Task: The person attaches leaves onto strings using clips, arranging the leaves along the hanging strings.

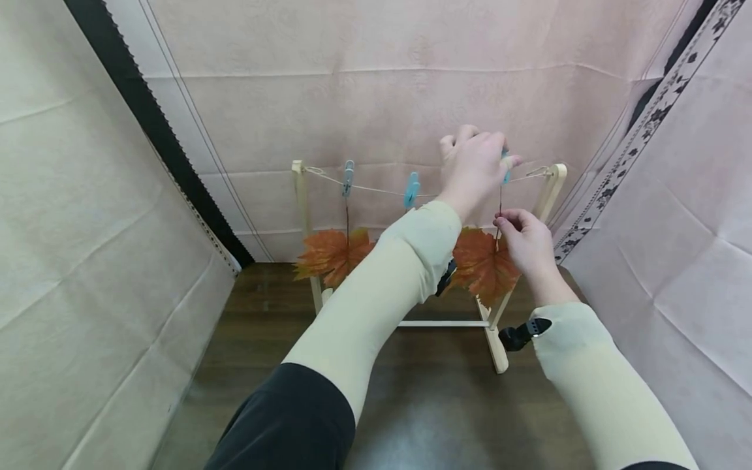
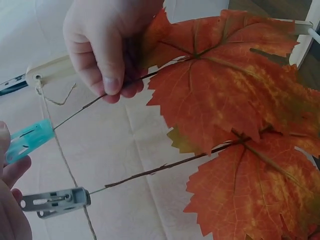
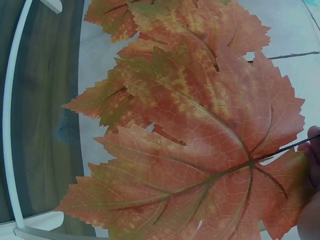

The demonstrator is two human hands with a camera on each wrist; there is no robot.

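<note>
At the right end of a string line, my left hand (image 1: 476, 163) pinches a blue clothespin (image 2: 31, 140), thumb on one side and a finger on the other. The clothespin's nose sits on the string (image 2: 65, 160), with the tip of a dark leaf stem (image 2: 92, 102) at it. Lower down, my right hand (image 1: 527, 241) pinches that stem between thumb and fingers. From the stem hangs an orange artificial maple leaf (image 1: 484, 264), large in the right wrist view. A grey clothespin (image 2: 57, 201) close by holds another stemmed leaf (image 2: 245, 185).
The string runs between two posts of a pale wooden frame (image 1: 549, 192) standing on a dark wood-look surface (image 1: 423, 391). A blue clothespin (image 1: 412, 190) hangs mid-line; another clothespin (image 1: 348, 177) further left holds an orange leaf (image 1: 331, 254). Pale fabric walls (image 1: 382, 104) surround the frame.
</note>
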